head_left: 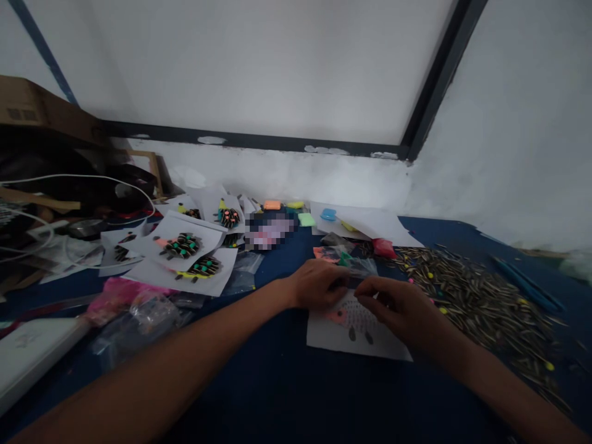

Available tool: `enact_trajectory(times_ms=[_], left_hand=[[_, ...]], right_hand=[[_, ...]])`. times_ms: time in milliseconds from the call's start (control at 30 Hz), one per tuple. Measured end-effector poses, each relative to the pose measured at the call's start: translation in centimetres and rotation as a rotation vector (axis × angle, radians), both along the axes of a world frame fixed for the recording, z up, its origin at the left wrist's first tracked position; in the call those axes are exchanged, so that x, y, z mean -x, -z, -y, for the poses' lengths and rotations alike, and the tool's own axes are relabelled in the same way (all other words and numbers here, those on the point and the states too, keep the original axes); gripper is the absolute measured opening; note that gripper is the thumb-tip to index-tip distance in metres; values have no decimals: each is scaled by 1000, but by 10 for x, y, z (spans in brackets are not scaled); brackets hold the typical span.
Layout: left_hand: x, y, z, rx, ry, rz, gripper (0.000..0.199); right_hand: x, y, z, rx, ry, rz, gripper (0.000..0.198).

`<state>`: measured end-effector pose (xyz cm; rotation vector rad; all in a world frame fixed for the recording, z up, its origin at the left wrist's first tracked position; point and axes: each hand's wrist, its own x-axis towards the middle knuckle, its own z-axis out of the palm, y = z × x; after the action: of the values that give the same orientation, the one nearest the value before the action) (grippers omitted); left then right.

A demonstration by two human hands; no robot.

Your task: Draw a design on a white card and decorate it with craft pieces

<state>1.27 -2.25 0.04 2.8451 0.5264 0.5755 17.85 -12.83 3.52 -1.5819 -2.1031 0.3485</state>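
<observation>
A white paper sheet [333, 339] lies in front of me. It bears a drawn animal with an orange clay face [337, 316], dark seeds as feet and rows of small marks on its body. My left hand [320, 283] is at the sheet's upper left, its fingers curled closed. Over the sheet's upper right hovers my right hand [393, 302], with thumb and fingertips pinched together. What either hand holds is too small or hidden to make out. Just beyond the fingers lies a clear plastic bag [365, 266], with green and orange clay pieces near it.
A large spread of striped sunflower seeds [481, 302] with coloured bits covers the right side. At left, several paper sheets [222, 271] carry finished-looking clay-and-seed hedgehogs [182, 245]. Clay packs, a red packet [383, 248], a pink bag [120, 296] and a white box [41, 351] surround them.
</observation>
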Motion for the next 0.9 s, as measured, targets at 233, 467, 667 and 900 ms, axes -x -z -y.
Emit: enact_trajectory(times_ms=[233, 467, 667, 900], left_hand=[[0, 0, -1, 9, -1, 10, 9], [1, 1, -2, 17, 25, 30, 9], [1, 0, -1, 16, 9, -1, 9], [0, -1, -1, 4, 3, -2, 9]], right_hand=[[1, 2, 0, 45, -6, -40, 18], [-3, 8, -2, -16, -9, -1, 16], [-1, 5, -1, -1, -2, 39, 15], [1, 3, 0, 27, -9, -1, 15]])
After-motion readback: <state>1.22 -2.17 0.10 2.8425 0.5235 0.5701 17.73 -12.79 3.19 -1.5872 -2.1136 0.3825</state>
